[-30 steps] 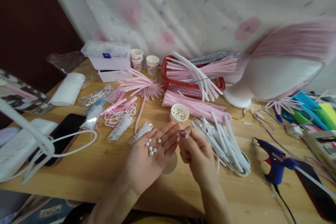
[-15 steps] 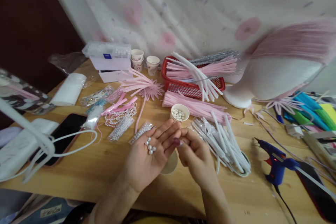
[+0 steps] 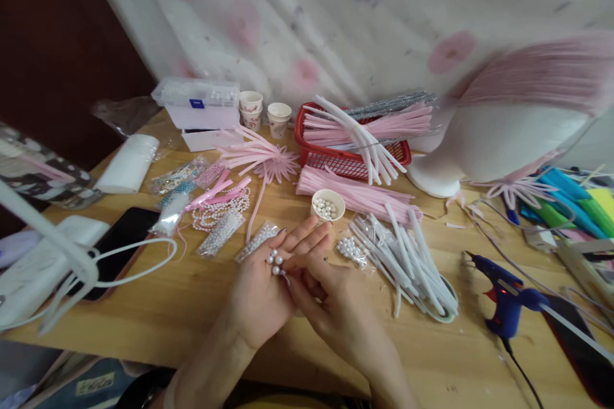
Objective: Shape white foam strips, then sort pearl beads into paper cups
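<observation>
My left hand (image 3: pixel 256 303) is held palm up with its fingers stretched out, and several white pearl beads (image 3: pixel 275 260) rest in the palm. Over that palm reaches my right hand (image 3: pixel 343 307), thumb and fingers pinched together close to the beads; whatever is between the fingertips cannot be made out. Just beyond the left fingertips stands a small paper cup (image 3: pixel 328 218) with pearl beads inside. To the right of the hands, a little clear bag of pearl beads (image 3: pixel 352 249) lies on the wooden table (image 3: pixel 434 358).
White stems (image 3: pixel 407 268) lie right of the hands, with a blue glue gun (image 3: pixel 506 297) farther right. Behind are pink stems (image 3: pixel 355 195), a red basket (image 3: pixel 336 162) and a white mannequin head (image 3: pixel 518 140). Bead bags (image 3: pixel 221 232) and a phone (image 3: pixel 122 246) are on the left.
My right hand has moved left and down from beside the left fingers to the beads in the palm. The bag of pearl beads on the right has come into fuller view.
</observation>
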Available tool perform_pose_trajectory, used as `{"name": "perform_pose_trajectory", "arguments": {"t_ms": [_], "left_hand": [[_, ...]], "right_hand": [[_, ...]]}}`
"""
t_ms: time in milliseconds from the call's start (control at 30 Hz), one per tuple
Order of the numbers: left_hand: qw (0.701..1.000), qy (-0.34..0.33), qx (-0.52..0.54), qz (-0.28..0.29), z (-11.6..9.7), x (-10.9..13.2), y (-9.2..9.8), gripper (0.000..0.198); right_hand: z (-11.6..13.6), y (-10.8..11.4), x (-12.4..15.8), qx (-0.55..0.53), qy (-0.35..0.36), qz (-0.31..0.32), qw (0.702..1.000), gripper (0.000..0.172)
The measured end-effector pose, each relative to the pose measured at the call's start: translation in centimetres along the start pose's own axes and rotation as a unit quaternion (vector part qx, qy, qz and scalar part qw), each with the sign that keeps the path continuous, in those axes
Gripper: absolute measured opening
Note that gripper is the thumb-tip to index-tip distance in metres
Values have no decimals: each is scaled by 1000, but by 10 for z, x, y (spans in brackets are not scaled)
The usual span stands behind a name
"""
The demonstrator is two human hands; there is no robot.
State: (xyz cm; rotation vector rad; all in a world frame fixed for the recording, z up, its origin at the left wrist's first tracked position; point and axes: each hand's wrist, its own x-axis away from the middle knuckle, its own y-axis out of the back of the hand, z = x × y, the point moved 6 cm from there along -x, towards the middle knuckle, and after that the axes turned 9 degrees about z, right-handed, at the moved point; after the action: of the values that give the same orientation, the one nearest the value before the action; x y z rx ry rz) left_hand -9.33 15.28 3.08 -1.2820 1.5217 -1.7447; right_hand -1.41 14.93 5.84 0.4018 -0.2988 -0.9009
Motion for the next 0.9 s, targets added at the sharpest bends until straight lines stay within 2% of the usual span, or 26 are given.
{"name": "perform_pose_trajectory", "arguments": {"t_ms": [100,167,200,267,333,367,400,467,533,600,667,767,833,900], "left_hand": [[1000,7,7,-3,2,-1,1,49],[1000,5,12,-2,2,-1,2,49],[1000,0,14,0,1,-1,2,49],[1000,-10,17,6,0,-1,2,50],[1000,-15,16,7,-1,-1,1,50],[1000,-15,14,5,0,-1,1,50],[1000,-12,12,1,0,-1,0,49],[1000,-10,10,-8,1,0,0,48],[1000,-5,7,-16,2,1,0,48],[1000,1,5,-19,3,1,1,48],[1000,10,11,-8,5,0,1,49],[999,22,27,18,7,-1,1,52],[999,26,27,22,8,-2,1,53],[1000,20,20,13,8,-2,2,53]], "right_hand": [[1,2,2,-6,-3,-9,1000,5],[-2,8,3,-104,-10,-33,994,3],[-6,12,4,-186,-20,-50,981,4],[-14,17,5,-369,-52,-74,925,6],[-20,17,4,-498,-72,-78,861,11],[-22,18,3,-525,-76,-79,844,14],[-23,19,2,-531,-79,-88,839,18],[-25,22,3,-498,-81,-122,855,30],[-24,26,4,-412,-69,-158,895,36],[-17,26,4,-273,-43,-172,946,28],[-9,22,1,-128,-21,-152,980,11],[-9,12,-2,-18,-21,-114,993,4],[-11,9,-2,2,-30,-110,993,4],[-12,10,-1,-23,-27,-113,993,6]]}}
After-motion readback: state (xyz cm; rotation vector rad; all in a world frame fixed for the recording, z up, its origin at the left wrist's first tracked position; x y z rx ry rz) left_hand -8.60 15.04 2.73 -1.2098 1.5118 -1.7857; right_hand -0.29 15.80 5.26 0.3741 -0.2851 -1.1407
